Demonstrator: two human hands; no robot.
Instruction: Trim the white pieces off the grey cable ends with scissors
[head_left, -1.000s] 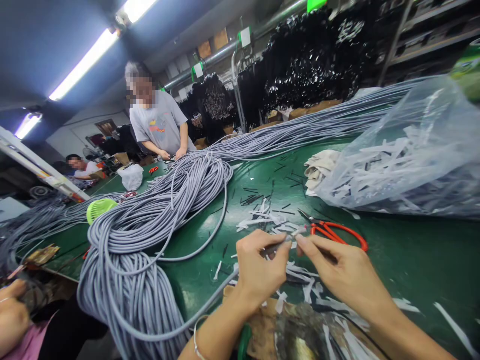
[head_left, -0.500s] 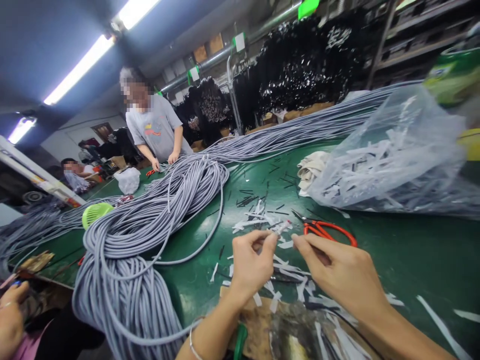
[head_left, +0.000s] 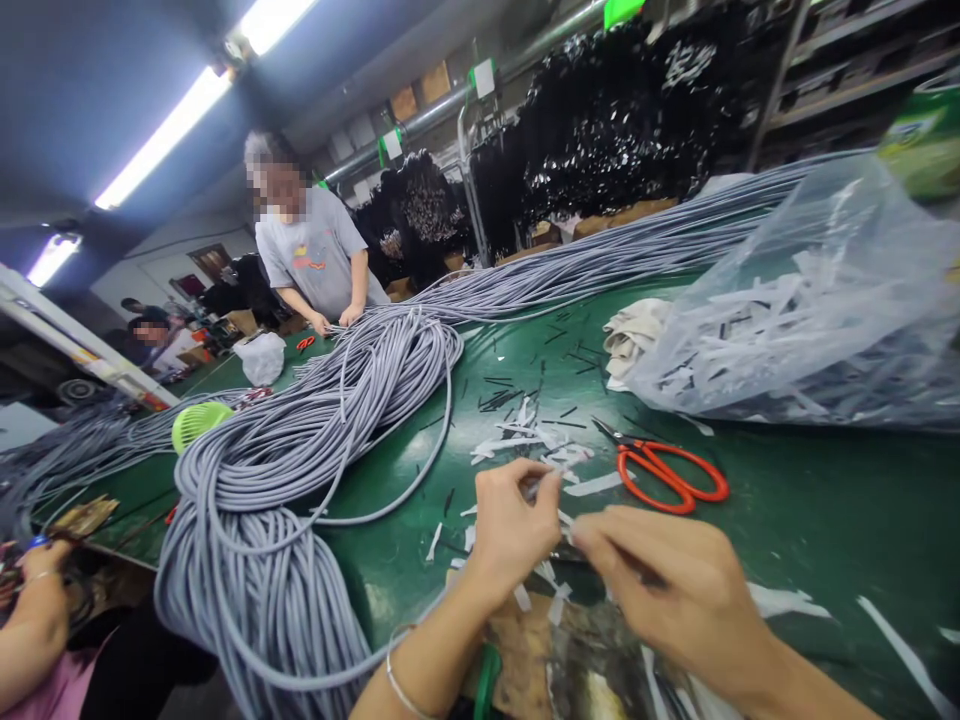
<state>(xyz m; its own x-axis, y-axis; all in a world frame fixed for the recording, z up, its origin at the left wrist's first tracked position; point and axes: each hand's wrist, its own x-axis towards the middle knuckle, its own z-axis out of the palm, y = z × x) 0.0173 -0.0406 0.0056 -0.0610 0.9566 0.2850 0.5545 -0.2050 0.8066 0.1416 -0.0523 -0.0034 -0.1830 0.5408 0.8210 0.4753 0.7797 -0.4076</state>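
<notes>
My left hand (head_left: 514,525) is closed in a pinch, thumb against index finger, over the green table (head_left: 817,500). Whatever sits in this pinch is too small to name. Close by on the right, my right hand (head_left: 675,580) is also pinched, and a bit of white shows at its fingertips. I cannot tell whether that bit is held or lies behind. White strips (head_left: 510,440) and short black pieces (head_left: 499,398) are scattered beyond the hands. Red-handled scissors (head_left: 667,475) lie just past my right hand, blades slightly apart. Beneath my wrists is a brown, worn piece of board (head_left: 517,650).
Coiled grey cables (head_left: 300,450) fill the left side and hang over the front edge. A clear plastic bag (head_left: 810,340) of white scraps stands right, beside a cloth (head_left: 637,335). Across the table works a person (head_left: 319,245); another person's arm (head_left: 45,610) is at lower left.
My right hand has come lower and nearer, uncovering more of the scissors. The left hand keeps its pinch. The view has shifted slightly, and the arm at lower left has moved.
</notes>
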